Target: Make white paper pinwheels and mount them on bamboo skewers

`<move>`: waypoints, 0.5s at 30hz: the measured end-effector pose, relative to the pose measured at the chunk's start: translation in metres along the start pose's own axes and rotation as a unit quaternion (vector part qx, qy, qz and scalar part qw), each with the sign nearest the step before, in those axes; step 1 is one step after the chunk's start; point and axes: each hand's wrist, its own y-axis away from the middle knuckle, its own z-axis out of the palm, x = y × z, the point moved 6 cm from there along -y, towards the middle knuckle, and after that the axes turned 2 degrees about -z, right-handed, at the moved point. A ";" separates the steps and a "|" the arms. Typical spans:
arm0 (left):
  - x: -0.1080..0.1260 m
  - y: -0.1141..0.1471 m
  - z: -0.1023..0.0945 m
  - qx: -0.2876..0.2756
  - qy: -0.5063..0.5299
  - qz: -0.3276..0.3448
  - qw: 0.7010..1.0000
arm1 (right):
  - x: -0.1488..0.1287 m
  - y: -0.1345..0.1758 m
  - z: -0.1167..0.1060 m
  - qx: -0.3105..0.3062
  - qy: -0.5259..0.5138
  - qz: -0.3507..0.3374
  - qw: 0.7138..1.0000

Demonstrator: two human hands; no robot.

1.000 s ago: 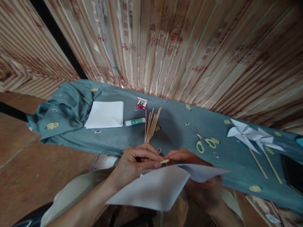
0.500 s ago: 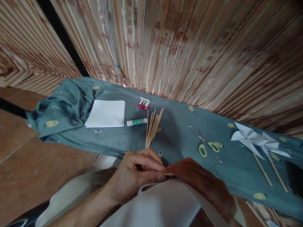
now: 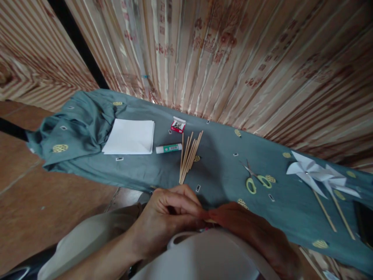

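My left hand (image 3: 171, 217) is closed, thumb and fingers pinching one end of a thin wooden stick (image 3: 210, 221). My right hand (image 3: 250, 233) meets it from the other side, its fingers curled over the same stick, most of which is hidden. Just beneath the fingertips is a curled white paper shape (image 3: 204, 256), like a paper pinwheel, with a tiny pinkish spot near the stick. Beyond the hands lies a bundle of several wooden sticks (image 3: 190, 158). A glue stick (image 3: 169, 148) touches or nearly touches the bundle on its left.
On the green cloth (image 3: 140, 171) are a stack of white paper (image 3: 130, 136), a small red box (image 3: 178, 125) of metal bits, and scissors (image 3: 254, 179) with green handles. Two white pinwheels (image 3: 313, 175) on sticks lie at right, near a dark object (image 3: 364, 221). A patterned curtain (image 3: 186, 58) hangs behind.
My right hand has shifted slightly down and right, and the white paper has turned a little beneath my fingers. Both hands stay together at the stick. The view has tilted slightly.
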 end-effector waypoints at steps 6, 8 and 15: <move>-0.003 0.001 -0.001 0.007 0.008 -0.004 1.000 | -0.005 -0.004 -0.007 -0.005 -0.007 0.028 1.000; -0.004 0.001 0.000 0.005 0.020 -0.009 1.000 | -0.005 -0.013 -0.004 -0.037 -0.010 0.053 0.998; -0.006 0.002 0.000 0.004 0.019 -0.016 1.000 | -0.002 -0.038 0.006 -0.077 -0.039 0.081 0.993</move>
